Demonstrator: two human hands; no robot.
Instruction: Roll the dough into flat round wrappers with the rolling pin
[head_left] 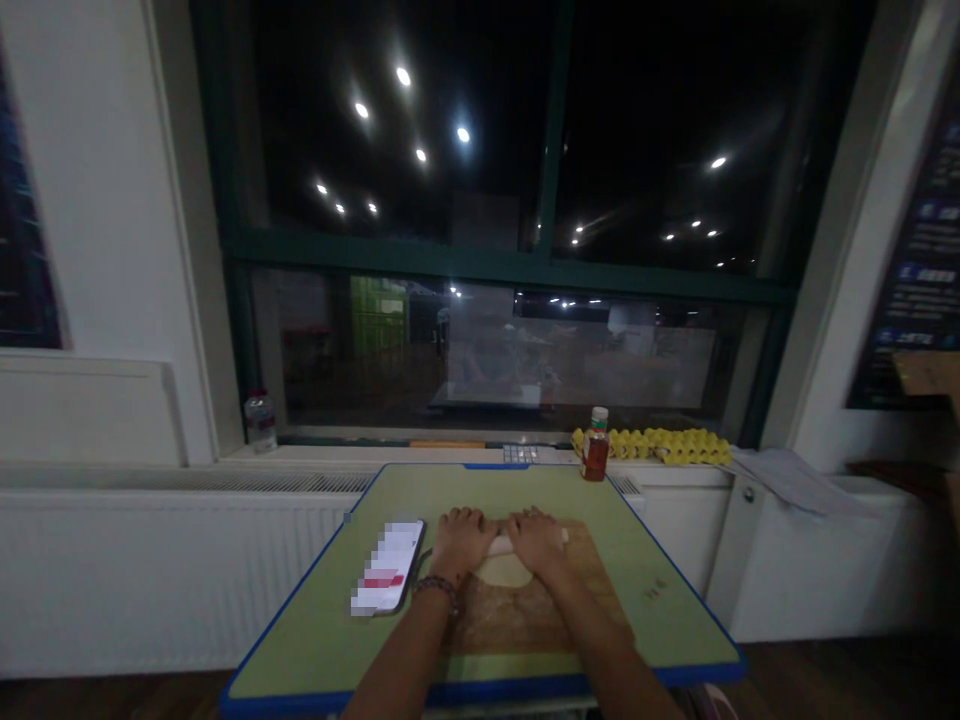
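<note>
A flat pale sheet of dough (504, 571) lies on a wooden board (517, 625) in the middle of the small table. Across its far part runs a pale rolling pin (499, 545), visible between my hands and as a short end at the right. My left hand (463, 540), with a beaded bracelet at the wrist, curls its fingers over the pin's left part. Over the right part, my right hand (535, 540) rests with bent fingers. Both palms hide much of the pin.
A phone (390, 568) with a lit screen lies left of the board on the green table (315, 620). At the far right corner stands a bottle of reddish liquid (595, 450). Yellow egg trays (660, 446) and a clear bottle (260, 422) sit along the windowsill.
</note>
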